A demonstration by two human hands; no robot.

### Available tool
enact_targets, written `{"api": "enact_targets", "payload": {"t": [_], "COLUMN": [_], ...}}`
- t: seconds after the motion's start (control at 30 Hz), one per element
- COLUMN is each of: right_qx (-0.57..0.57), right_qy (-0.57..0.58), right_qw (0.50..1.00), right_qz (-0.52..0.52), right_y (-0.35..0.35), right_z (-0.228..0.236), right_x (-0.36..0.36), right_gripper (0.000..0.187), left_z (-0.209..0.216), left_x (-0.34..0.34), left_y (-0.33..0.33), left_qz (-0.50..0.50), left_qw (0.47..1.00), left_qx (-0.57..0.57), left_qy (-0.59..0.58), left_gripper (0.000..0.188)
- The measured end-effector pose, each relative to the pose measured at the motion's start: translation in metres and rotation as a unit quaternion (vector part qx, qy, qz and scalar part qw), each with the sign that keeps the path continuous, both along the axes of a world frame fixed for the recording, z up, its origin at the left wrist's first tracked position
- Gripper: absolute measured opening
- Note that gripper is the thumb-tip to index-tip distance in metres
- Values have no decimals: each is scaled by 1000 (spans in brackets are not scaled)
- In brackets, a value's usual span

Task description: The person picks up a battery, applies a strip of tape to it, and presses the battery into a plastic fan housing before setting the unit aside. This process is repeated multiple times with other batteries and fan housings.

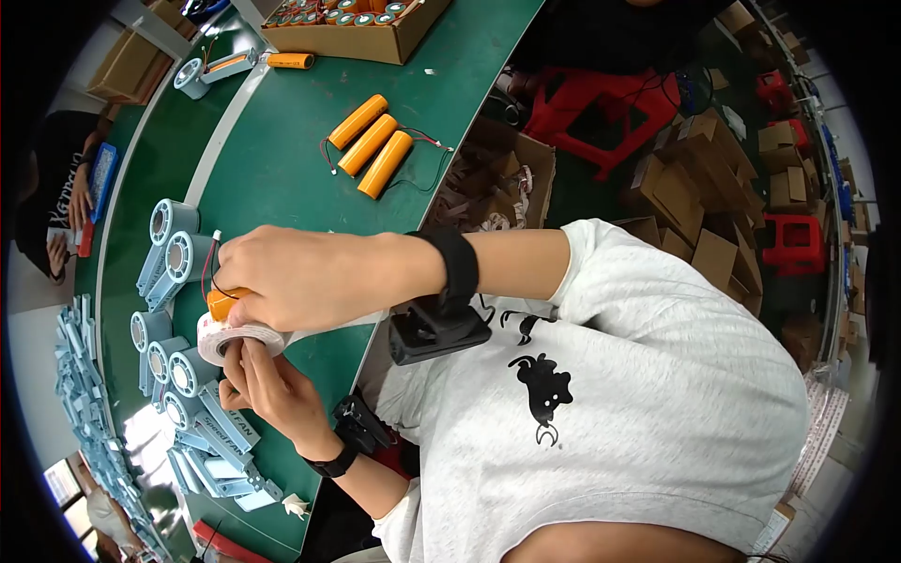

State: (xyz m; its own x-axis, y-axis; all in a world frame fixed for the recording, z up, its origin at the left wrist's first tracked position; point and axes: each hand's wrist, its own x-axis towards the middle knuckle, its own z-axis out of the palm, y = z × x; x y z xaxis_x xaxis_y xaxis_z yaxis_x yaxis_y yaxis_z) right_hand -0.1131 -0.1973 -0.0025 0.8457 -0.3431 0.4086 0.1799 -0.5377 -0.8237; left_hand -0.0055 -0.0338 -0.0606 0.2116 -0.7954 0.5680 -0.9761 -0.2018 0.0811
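My right hand point(300, 272), a black band on its wrist, is closed over an orange cylindrical cell point(223, 302) with thin red and black wires point(208, 263) sticking up from it. Just below, my left hand point(267, 389), with a black watch, grips a white tape roll point(218, 340) pressed against the cell. Both hands work over the green table point(272, 178), beside a row of pale blue cylindrical housings point(174, 249).
Three wired orange cells point(371, 145) lie further along the table. A cardboard box point(375, 38) of cells stands at the far end, near one more blue housing point(202, 75). Flat blue parts point(221, 450) pile by my left hand. Another person point(56, 206) sits opposite. Red stools point(610, 103) and cartons stand on the floor.
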Motion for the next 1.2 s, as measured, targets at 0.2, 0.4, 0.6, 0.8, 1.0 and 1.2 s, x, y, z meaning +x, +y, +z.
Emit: {"api": "enact_targets", "payload": {"t": [0.2, 0.4, 0.6, 0.8, 1.0, 1.2], "right_qx": [62, 60, 52, 27, 62, 15], "right_qy": [14, -71, 11, -7, 91, 111], "right_qw": [998, 992, 997, 986, 994, 991], "right_qz": [8, -81, -58, -164, 1, -67], "right_y": [15, 14, -12, -64, -11, 11], "right_z": [-8, -16, -14, 20, -10, -40], "right_x": [8, 15, 16, 16, -21, -9], "right_gripper": [20, 18, 20, 23, 23, 23], "left_z": [8, 4, -1, -25, -8, -6], "left_x": [-12, -14, -17, -35, -30, -20], "left_y": [-8, -18, -18, -8, -10, -20], "left_qz": [-40, 31, -24, -75, 27, -33], "left_qw": [990, 989, 993, 969, 960, 994], "left_qx": [-30, -42, -2, 71, 26, 13], "left_qy": [129, 140, 117, 224, 279, 102], "left_gripper": [38, 40, 39, 36, 34, 34]}}
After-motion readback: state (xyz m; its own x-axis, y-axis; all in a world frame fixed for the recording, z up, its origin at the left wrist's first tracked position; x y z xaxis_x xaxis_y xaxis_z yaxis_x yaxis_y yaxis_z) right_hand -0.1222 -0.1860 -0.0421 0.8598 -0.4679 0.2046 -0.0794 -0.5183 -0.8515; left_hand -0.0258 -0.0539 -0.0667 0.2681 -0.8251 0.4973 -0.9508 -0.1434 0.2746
